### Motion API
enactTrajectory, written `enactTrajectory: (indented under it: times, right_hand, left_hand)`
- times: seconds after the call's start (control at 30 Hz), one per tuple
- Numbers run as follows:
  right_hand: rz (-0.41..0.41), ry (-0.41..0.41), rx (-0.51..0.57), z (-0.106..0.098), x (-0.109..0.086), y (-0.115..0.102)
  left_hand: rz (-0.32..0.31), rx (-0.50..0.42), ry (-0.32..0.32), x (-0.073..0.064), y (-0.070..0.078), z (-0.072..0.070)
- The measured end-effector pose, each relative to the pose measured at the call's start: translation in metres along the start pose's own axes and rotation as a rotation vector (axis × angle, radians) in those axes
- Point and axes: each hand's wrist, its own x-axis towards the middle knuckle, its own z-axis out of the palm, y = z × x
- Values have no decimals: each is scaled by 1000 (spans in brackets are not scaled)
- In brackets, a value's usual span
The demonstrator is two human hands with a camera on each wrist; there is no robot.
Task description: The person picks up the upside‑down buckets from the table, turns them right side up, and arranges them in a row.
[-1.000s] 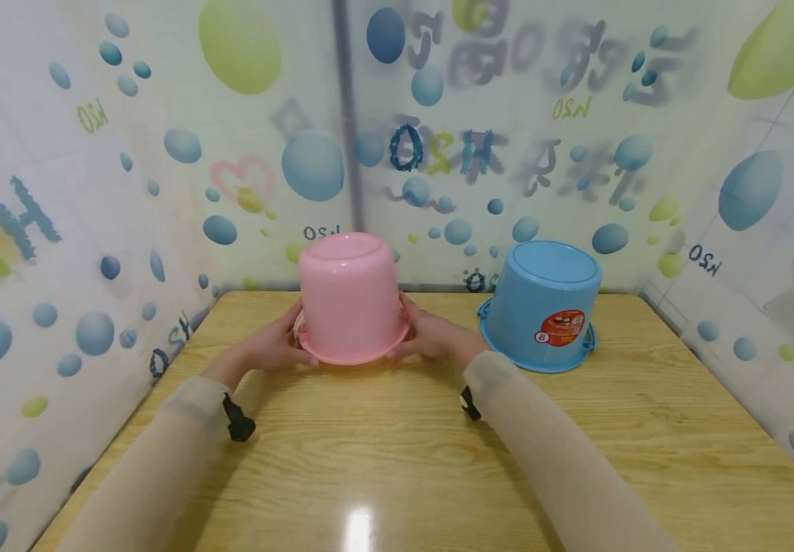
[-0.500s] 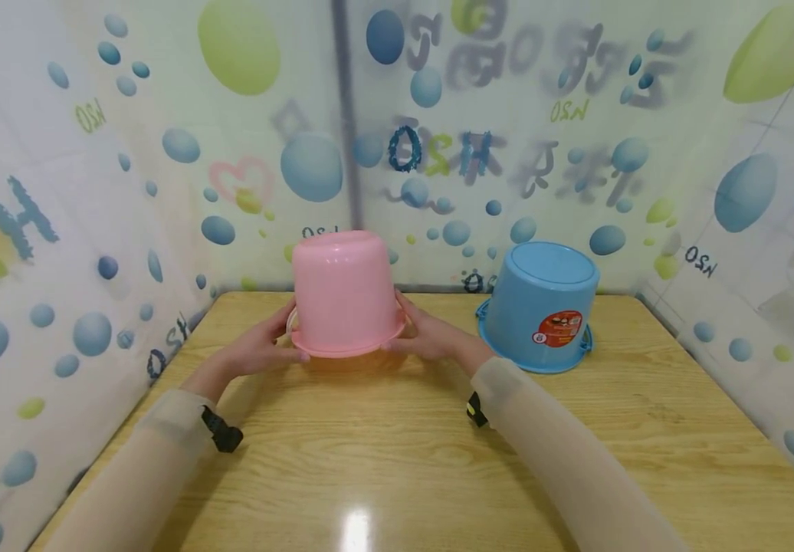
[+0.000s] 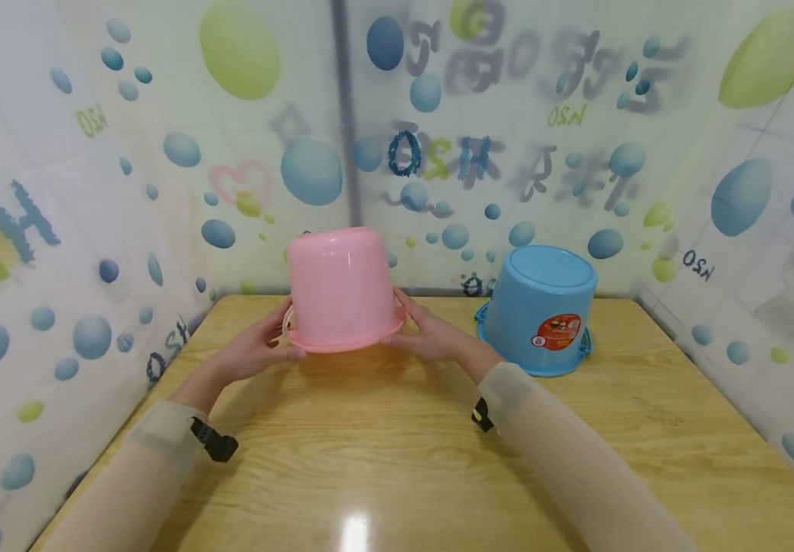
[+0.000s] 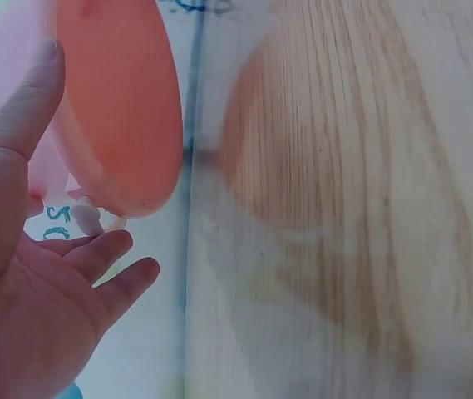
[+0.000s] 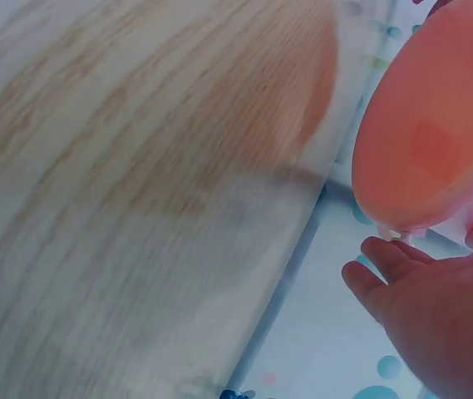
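Note:
A pink bucket (image 3: 343, 290) is held upside down above the wooden table, its right side slightly higher than its left. My left hand (image 3: 254, 351) grips its rim from the left, thumb on the near side; the white handle hangs there. On the opposite side my right hand (image 3: 431, 335) holds the rim the same way. In the left wrist view the thumb of the left hand (image 4: 20, 291) lies along the pink wall and the other fingers reach under the rim. The right wrist view looks up into the hollow pink bucket (image 5: 427, 125), with the right hand (image 5: 444, 307) beside its rim.
A blue bucket (image 3: 542, 307) with a red label stands upside down on the right part of the table (image 3: 383, 452). A curtain (image 3: 438, 253) printed with bubbles encloses the table at the back and both sides.
The pink bucket has moved slightly left and up with both hands, and its right side has risen a little. The blue bucket stays where it was.

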Motion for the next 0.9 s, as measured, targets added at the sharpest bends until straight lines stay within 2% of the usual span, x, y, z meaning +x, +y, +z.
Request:
enactTrajectory:
  times: [0.17,0.47,0.7,0.9]
  right_hand:
    - [-40,27,-4,-1,-2,-2]
    - [-33,86,-29,1,-5,-7]
    - [-72,113,45,0,-9,-14]
    - [-98,172,63,0,-11,-19]
  left_hand:
    - [-7,-30,15,-5,4,1]
    - [-8,-72,81,-13,11,1]
    - [-34,-102,147,-16,24,-1]
    - [-25,-130,167,-16,29,-1]
